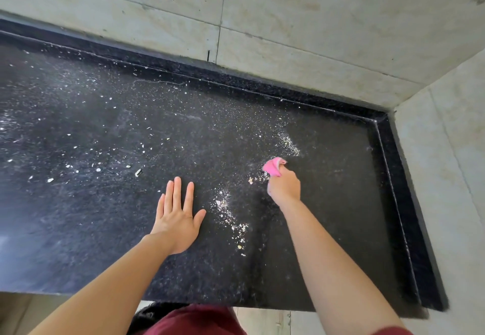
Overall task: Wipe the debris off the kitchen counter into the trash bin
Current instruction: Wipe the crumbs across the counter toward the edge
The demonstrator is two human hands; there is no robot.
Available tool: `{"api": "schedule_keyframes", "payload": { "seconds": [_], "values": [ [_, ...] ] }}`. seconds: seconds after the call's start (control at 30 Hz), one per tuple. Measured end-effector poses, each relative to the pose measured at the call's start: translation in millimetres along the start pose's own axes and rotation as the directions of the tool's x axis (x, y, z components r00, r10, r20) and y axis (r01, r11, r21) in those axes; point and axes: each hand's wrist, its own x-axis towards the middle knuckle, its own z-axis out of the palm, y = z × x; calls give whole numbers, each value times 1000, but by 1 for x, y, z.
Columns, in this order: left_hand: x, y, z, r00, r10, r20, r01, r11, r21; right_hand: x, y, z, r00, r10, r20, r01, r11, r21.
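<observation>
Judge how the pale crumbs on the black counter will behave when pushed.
The crumbs look small, dry and loose, so they probably slide easily on the smooth counter. The fine dust trail near the pink cloth suggests some will smear or scatter rather than gather.

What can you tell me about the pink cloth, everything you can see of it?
The pink cloth is small, soft-looking and bunched into a wad, with a paler edge at its top. The right hand grips it, hiding its lower part, and seems to hold it against the black counter toward the right end. Pale crumbs lie just left of it.
</observation>
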Motion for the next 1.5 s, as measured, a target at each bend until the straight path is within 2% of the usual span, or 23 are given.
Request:
{"api": "schedule_keyframes", "payload": {
  "seconds": [0.1,0.17,0.23,0.3,0.47,0.57,0.67,0.73,0.83,1.0,1.07,1.13,1.17,1.23,1.33,1.43,1.5],
  "values": [
    [1,-1,2,1000,1,-26,-1,1000,0,-24,-27,26,990,-118,72,112,990,80],
    [1,-1,2,999,-3,-36,3,1000,-3,-38,-41,33,967,-190,173,167,976,136],
    [0,-1,3,999,-3,-40,3,1000,-15,-47,-49,32,926,-238,292,154,947,282],
    [-1,-2,3,996,-8,-92,7,1000,-18,-43,-49,25,913,-263,311,137,917,374],
    [21,1,-20,946,-42,-320,21,997,-69,23,-9,-38,992,-95,85,54,917,395],
    [58,4,-40,938,-93,-334,63,993,-100,76,25,-80,998,58,-21,-47,942,331],
    [89,3,-49,942,-136,-306,113,989,-91,110,35,-99,980,200,-21,-183,931,316],
    [96,0,-48,949,-148,-278,130,988,-83,118,31,-92,973,231,-18,-215,929,302],
    [96,-1,-44,953,-154,-260,136,987,-86,115,17,-55,992,118,-40,-100,948,301],
    [96,-1,-50,967,-161,-196,145,985,-90,67,-32,4,989,-74,126,29,945,327],
    [97,-2,-51,972,-156,-174,139,985,-106,44,-52,16,956,-175,236,101,950,296],
    [97,-3,-53,977,-150,-150,132,983,-126,27,-64,19,890,-249,383,80,910,408],
    [97,-4,-54,979,-148,-139,129,983,-133,25,-66,16,876,-262,405,57,890,452],
    [97,-5,-56,982,-146,-118,130,982,-133,32,-66,-3,912,-236,336,46,872,486],
    [97,-4,-57,983,-146,-107,133,984,-118,74,-50,-47,985,-60,160,-28,869,494],
    [97,-3,-58,984,-154,-94,144,984,-106,122,-31,-88,997,71,4,-66,894,443],
    [97,-3,-58,984,-155,-85,146,984,-99,148,-24,-102,989,148,-22,-127,907,401]
  ]
}}
